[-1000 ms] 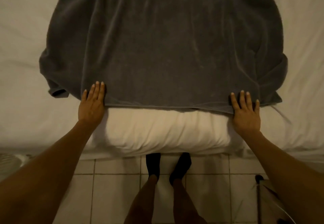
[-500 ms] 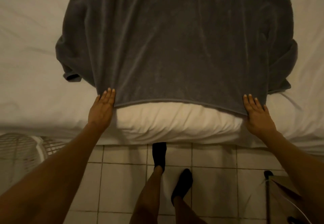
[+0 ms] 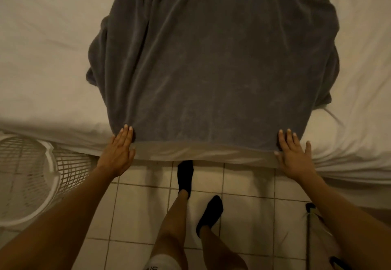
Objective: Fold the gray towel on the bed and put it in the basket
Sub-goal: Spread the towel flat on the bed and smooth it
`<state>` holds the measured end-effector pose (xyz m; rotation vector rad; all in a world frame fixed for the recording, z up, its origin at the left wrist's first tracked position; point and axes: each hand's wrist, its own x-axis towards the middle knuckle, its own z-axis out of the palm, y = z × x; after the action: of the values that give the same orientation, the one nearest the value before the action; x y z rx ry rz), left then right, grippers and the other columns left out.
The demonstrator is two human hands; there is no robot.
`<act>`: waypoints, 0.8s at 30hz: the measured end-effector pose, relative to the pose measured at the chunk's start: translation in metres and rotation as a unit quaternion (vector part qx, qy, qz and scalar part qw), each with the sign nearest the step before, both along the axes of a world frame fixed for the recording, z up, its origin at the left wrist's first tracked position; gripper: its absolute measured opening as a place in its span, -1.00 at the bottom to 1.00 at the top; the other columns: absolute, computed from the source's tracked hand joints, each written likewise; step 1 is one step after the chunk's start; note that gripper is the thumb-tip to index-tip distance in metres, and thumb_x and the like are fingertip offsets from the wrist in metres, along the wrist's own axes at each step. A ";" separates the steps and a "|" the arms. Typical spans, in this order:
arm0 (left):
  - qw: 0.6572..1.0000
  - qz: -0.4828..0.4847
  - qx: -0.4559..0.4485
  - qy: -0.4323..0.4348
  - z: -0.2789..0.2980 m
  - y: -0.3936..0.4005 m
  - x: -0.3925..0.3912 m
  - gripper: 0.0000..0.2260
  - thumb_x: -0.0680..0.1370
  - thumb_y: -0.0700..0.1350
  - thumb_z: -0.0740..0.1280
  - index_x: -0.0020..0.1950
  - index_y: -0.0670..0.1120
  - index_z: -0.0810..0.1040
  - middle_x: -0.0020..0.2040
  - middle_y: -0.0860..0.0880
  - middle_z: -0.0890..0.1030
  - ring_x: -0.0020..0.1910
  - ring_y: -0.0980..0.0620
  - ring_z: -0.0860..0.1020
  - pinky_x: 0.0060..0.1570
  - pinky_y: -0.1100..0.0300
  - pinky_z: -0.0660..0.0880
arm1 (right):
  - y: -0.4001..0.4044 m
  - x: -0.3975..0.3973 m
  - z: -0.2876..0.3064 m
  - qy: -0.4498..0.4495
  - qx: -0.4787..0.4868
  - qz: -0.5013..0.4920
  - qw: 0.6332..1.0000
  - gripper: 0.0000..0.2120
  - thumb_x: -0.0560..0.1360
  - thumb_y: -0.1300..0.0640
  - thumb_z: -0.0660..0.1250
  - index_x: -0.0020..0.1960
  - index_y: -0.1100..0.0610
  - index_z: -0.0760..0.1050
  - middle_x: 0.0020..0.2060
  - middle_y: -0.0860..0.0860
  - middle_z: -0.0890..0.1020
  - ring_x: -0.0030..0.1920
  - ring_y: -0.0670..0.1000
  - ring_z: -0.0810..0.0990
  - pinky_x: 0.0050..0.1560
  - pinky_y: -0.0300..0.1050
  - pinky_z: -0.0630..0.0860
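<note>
A white-sheeted bed (image 3: 46, 62) filled the upper part of the frame, above a pale tiled floor (image 3: 143, 212). The left hand (image 3: 119, 152) lay flat with its 4 fingers (image 3: 126, 134) straight and pressed together, tips on the lower left corner of the gray towel (image 3: 215, 69). The right hand (image 3: 294, 155) lay flat too, fingers straight and slightly spread, thumb out to the side, on the lower right corner. The towel lay spread across the bed's center, its hem at the mattress edge. A white slatted basket (image 3: 27, 176) stood on the floor at lower left, beside the bed. 2 feet in black socks (image 3: 186, 174) stood on the tiles.
</note>
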<state>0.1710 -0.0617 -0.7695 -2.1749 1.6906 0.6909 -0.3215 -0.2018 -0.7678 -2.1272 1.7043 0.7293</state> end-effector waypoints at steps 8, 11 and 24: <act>0.995 -0.022 -0.071 0.067 -0.010 -0.083 -0.077 -0.41 0.64 0.13 -0.01 0.57 -0.12 -0.09 0.58 -0.12 -0.07 0.57 -0.07 -0.05 0.52 -0.02 -0.07 | -0.014 0.050 -0.026 -0.058 0.029 -0.110 0.992 -0.44 0.61 -0.12 -0.14 0.54 0.04 -0.15 0.55 0.07 -0.11 0.54 0.08 -0.15 0.47 0.22 -0.21; 0.995 -0.041 -0.057 0.074 -0.017 -0.108 -0.099 -0.38 0.63 0.16 0.03 0.57 -0.11 -0.10 0.58 -0.12 -0.09 0.57 -0.06 -0.06 0.51 0.00 -0.08 | -0.016 0.058 -0.028 -0.042 0.048 -0.124 0.990 -0.41 0.62 -0.08 -0.07 0.54 0.07 -0.20 0.54 0.10 -0.15 0.53 0.10 -0.17 0.47 0.22 -0.20; 0.980 -0.158 -0.033 0.119 -0.016 -0.222 -0.174 -0.40 0.64 0.13 -0.02 0.57 -0.10 -0.16 0.59 -0.11 -0.13 0.57 -0.04 -0.11 0.52 0.02 -0.13 | -0.081 0.044 -0.004 -0.058 -0.083 -0.233 0.967 -0.43 0.62 -0.03 0.00 0.54 0.08 -0.13 0.54 0.14 -0.06 0.53 0.14 -0.09 0.49 0.14 -0.11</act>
<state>-0.0032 -0.2834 -0.7860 -1.8589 2.1459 0.8410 -0.2770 -0.2824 -0.7723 -1.7143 2.1461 0.3292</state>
